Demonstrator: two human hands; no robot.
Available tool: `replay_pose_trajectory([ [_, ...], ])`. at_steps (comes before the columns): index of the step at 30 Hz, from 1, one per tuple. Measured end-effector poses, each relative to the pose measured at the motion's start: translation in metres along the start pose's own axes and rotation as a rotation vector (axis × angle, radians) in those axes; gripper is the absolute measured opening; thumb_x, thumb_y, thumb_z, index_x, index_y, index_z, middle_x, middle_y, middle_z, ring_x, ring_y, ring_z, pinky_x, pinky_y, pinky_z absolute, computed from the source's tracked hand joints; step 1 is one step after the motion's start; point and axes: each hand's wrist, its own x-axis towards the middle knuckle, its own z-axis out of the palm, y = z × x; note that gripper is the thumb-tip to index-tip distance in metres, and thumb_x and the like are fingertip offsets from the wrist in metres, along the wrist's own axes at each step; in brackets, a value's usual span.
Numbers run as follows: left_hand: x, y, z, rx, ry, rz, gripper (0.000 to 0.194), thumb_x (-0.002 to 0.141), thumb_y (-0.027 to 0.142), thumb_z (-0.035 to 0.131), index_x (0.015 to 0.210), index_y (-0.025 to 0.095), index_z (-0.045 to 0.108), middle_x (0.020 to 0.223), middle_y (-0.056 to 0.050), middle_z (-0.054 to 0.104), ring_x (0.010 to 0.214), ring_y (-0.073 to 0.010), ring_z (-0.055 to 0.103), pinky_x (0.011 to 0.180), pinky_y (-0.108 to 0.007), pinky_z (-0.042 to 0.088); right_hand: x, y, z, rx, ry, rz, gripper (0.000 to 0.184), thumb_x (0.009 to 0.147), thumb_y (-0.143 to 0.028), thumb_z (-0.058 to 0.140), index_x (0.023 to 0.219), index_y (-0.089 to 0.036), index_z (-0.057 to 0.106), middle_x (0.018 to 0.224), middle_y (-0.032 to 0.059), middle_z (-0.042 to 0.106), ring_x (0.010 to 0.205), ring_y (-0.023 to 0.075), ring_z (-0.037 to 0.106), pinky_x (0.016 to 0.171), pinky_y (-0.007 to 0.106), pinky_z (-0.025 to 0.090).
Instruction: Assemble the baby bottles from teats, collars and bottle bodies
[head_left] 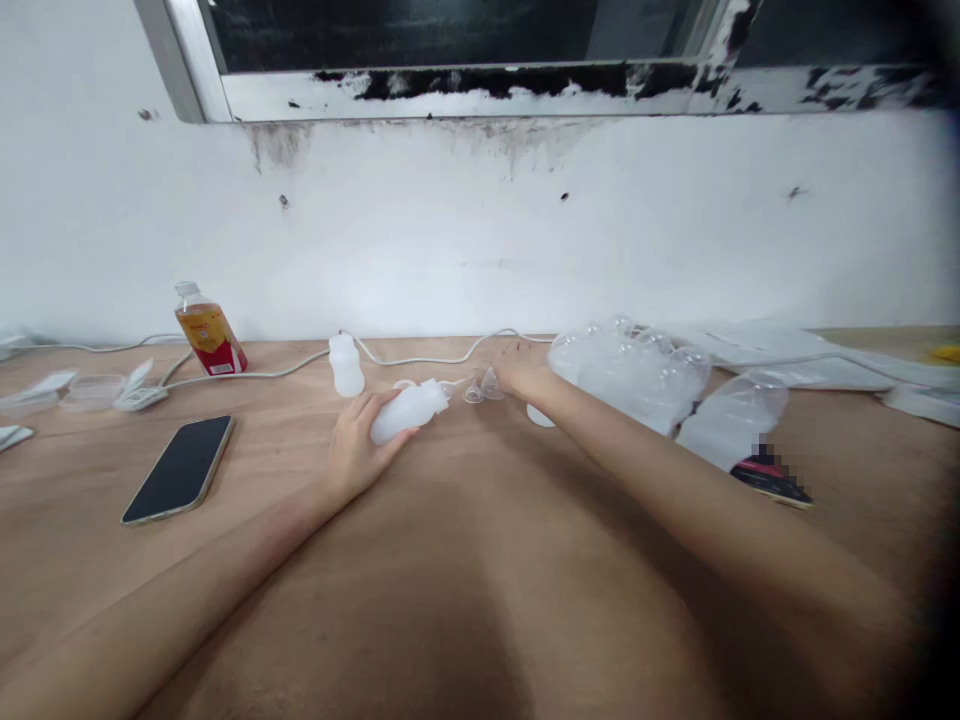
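My left hand (360,445) is wrapped round a translucent white plastic bottle (405,412), which lies tilted with its neck to the right. Just right of that neck, small clear cone-shaped plastic pieces (489,384) stand on the table. Beside these pieces is my right hand (523,368); its fingers are blurred and partly hidden, so their grip does not show. A second white bottle (346,366) with a narrowed waist stands upright behind my left hand. Partly covered by my right forearm is a white rounded object (540,415).
Clear plastic-wrapped domed items (630,375) are heaped at the right, near a clear cup-like piece (735,420) and a dark pink-marked object (772,478). A phone (180,470), drink bottle (210,333) and clear boxes (91,392) are left. A white cable (427,360) runs along the wall.
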Motion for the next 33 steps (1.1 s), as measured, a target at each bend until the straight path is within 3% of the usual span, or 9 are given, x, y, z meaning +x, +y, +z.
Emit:
replay_pose_trajectory([
  [4,0.0,0.002,0.0,-0.029,-0.01,0.018,0.041,0.071,0.039,0.055,0.107,0.021,0.046,0.094,-0.004,0.055,0.089,-0.0192,0.051,0.077,-0.031,0.041,0.008,-0.003,0.008,-0.074,-0.032,0.035,0.019,0.063,-0.018,0.061,0.082,-0.015,0.063,0.086,0.0127,0.063,0.09,0.03,0.056,0.07,0.04,0.043],
  [7,0.0,0.002,0.001,-0.041,0.003,0.003,0.04,0.07,0.038,0.057,0.106,0.022,0.047,0.095,-0.003,0.057,0.09,-0.0194,0.052,0.077,-0.031,0.041,0.0,-0.004,-0.003,-0.128,0.012,0.016,0.015,0.07,-0.011,0.053,0.081,-0.011,0.063,0.086,0.0152,0.063,0.087,0.0283,0.057,0.068,0.036,0.043],
  [12,0.0,0.002,-0.001,-0.112,-0.012,-0.067,0.041,0.072,0.041,0.054,0.109,0.023,0.047,0.103,-0.003,0.058,0.092,-0.0191,0.054,0.079,-0.03,0.041,-0.036,-0.003,-0.03,-0.156,0.174,-0.095,0.024,0.074,-0.003,0.042,0.095,-0.004,0.056,0.098,0.0209,0.054,0.092,0.0285,0.054,0.074,0.036,0.039],
  [15,0.0,0.002,-0.004,-0.117,-0.052,-0.154,0.041,0.074,0.044,0.049,0.108,0.02,0.049,0.101,-0.004,0.061,0.089,-0.02,0.057,0.075,-0.03,0.043,-0.063,-0.002,-0.016,0.215,0.331,-0.348,0.03,0.079,-0.019,0.044,0.107,-0.012,0.046,0.105,0.0149,0.051,0.086,0.0232,0.055,0.071,0.034,0.042],
  [17,0.0,0.002,-0.005,-0.11,-0.065,-0.187,0.04,0.075,0.044,0.046,0.105,0.018,0.05,0.097,-0.005,0.062,0.086,-0.0205,0.057,0.073,-0.031,0.043,-0.078,-0.003,0.007,0.564,0.304,-0.395,0.031,0.081,-0.029,0.042,0.109,-0.016,0.044,0.1,0.0099,0.054,0.083,0.0194,0.055,0.071,0.032,0.043],
  [21,0.001,0.0,-0.004,-0.098,-0.078,-0.21,0.039,0.077,0.044,0.043,0.105,0.017,0.051,0.094,-0.005,0.062,0.083,-0.0207,0.058,0.07,-0.03,0.043,-0.086,-0.007,0.05,1.195,-0.045,-0.263,0.032,0.078,-0.039,0.045,0.102,-0.018,0.044,0.088,0.0062,0.055,0.065,0.015,0.058,0.054,0.028,0.045],
  [24,0.001,-0.001,-0.002,-0.09,-0.081,-0.195,0.041,0.076,0.045,0.044,0.104,0.016,0.051,0.092,-0.005,0.062,0.081,-0.0203,0.058,0.07,-0.03,0.043,-0.081,-0.007,0.058,1.624,-0.195,-0.139,0.029,0.075,-0.038,0.05,0.095,-0.018,0.044,0.09,0.0053,0.051,0.069,0.0138,0.059,0.049,0.023,0.043],
  [27,0.001,-0.002,-0.002,-0.078,-0.082,-0.195,0.041,0.076,0.046,0.043,0.103,0.017,0.052,0.091,-0.004,0.063,0.08,-0.0201,0.058,0.07,-0.03,0.043,-0.078,-0.005,0.055,1.78,-0.256,-0.089,0.024,0.074,-0.037,0.051,0.088,-0.018,0.045,0.088,0.0032,0.049,0.067,0.0108,0.058,0.049,0.02,0.041],
  [33,0.001,0.0,-0.002,-0.076,-0.118,-0.194,0.04,0.076,0.046,0.044,0.103,0.018,0.053,0.094,-0.004,0.063,0.081,-0.0204,0.059,0.07,-0.03,0.044,-0.08,-0.007,0.051,1.757,-0.269,-0.09,0.023,0.075,-0.036,0.051,0.089,-0.018,0.045,0.086,0.0023,0.048,0.064,0.01,0.058,0.048,0.019,0.041],
])
